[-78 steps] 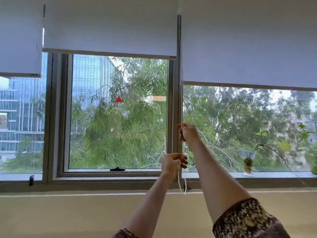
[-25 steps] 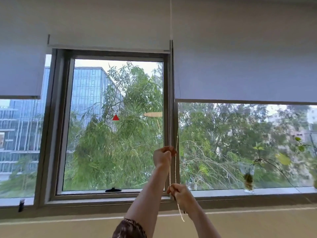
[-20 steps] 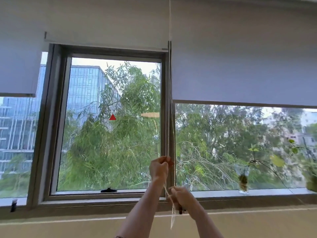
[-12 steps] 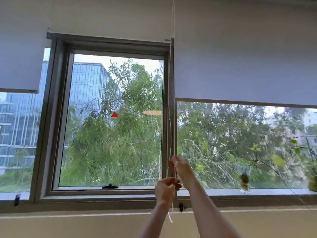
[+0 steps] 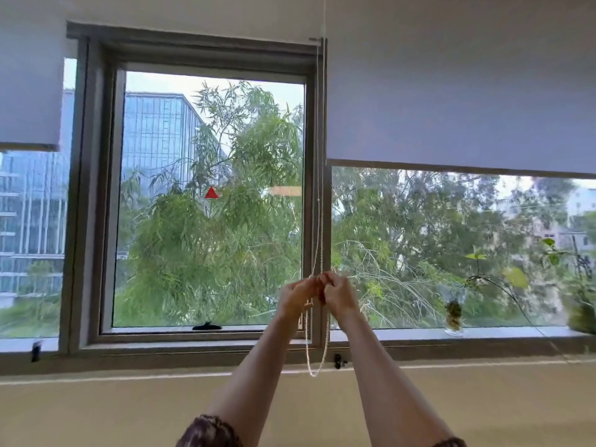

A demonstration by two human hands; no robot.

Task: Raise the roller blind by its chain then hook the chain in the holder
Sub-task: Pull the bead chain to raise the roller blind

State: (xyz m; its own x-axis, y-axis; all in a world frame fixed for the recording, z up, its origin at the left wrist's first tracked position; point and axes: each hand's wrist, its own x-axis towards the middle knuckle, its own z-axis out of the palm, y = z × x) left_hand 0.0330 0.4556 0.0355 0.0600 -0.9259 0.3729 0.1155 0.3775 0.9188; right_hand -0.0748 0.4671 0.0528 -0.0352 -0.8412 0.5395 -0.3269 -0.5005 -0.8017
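While up by the window post, both pinching the chain (image 5: 319, 175): left hand (image 5: 295, 296), right hand (image 5: 338, 295). Loop hanging beside the black holder (image 5: 338, 361). Blind (image 5: 193, 14) rolled high. No readable words.

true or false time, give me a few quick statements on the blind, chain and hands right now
1. Both hands, left hand and right hand, grip the chain. True.
2. The middle blind covers half the pane. False: it is raised above the glass.
3. The chain loop sits hooked in the holder. False: it hangs free beside it.
4. A plant jar stands on the sill right of the hands. True.
5. The right blind is fully raised. False: it hangs partway down.
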